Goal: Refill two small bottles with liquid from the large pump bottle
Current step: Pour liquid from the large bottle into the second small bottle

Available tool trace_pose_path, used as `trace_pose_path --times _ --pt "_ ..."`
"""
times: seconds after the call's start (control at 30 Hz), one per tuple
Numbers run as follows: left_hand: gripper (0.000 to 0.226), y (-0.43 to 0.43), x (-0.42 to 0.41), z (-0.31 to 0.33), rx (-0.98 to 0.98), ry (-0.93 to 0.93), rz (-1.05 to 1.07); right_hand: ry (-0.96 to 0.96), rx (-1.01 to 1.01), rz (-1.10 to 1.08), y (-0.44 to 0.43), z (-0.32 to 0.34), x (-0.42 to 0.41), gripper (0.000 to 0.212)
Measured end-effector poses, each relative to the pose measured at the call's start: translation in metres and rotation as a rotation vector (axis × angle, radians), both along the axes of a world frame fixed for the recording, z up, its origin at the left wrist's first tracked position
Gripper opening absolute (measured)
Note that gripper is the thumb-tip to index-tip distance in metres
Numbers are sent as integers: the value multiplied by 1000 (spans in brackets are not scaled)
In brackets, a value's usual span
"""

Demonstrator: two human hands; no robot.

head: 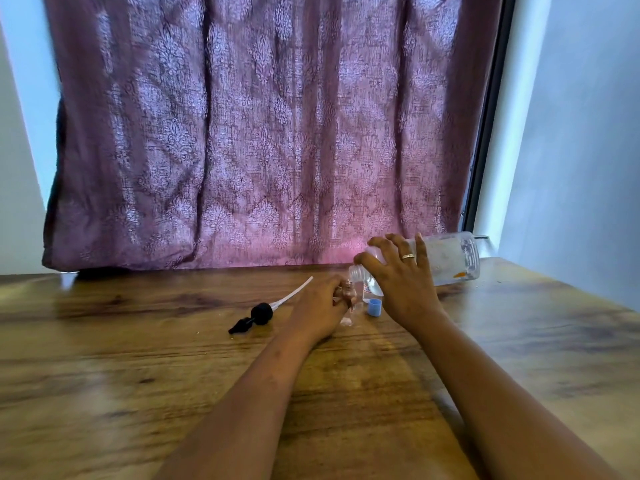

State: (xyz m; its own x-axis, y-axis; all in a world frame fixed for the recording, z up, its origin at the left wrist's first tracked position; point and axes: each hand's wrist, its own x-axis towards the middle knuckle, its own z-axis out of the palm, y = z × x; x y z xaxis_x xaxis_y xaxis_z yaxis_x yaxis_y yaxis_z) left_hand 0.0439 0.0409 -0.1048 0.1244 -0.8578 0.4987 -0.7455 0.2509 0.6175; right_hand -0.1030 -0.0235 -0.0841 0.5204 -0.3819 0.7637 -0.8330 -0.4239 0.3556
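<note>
the right hand (401, 282) grips the big bottle (450, 261) from above, near its shoulder. the fingers are spread and curled over the clear body, and there is a ring on one finger. the bottle is tilted almost flat. its bottom points to the right and its open neck points down to the left, over the small bottle (370, 291).

the left hand (325, 306) rests on the counter (138, 375), fingers curled. it seems to hold the small bottle at its left side, but the fingertips are blurred and the contact is partly hidden. the small bottle is clear with a label. it stands upright on the counter between the two hands, just under the neck of the big bottle.

a blue cap (374, 308) lies on the counter just beside the small bottle, in front of it. a small pale thing (346, 322) lies near the left hand; i cannot tell what it is.

the black pump (259, 315) with its white tube (294, 294) lies flat on the counter, left of the left hand. a purple curtain (242, 133) hangs behind the counter.
</note>
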Motion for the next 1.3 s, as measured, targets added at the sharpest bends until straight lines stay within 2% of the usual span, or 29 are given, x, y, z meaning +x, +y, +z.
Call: trace_pose_path --times 1.3 --pt "28 -2 -4 -1 42 43 -8 -13 42 -14 1 1 -4 78"
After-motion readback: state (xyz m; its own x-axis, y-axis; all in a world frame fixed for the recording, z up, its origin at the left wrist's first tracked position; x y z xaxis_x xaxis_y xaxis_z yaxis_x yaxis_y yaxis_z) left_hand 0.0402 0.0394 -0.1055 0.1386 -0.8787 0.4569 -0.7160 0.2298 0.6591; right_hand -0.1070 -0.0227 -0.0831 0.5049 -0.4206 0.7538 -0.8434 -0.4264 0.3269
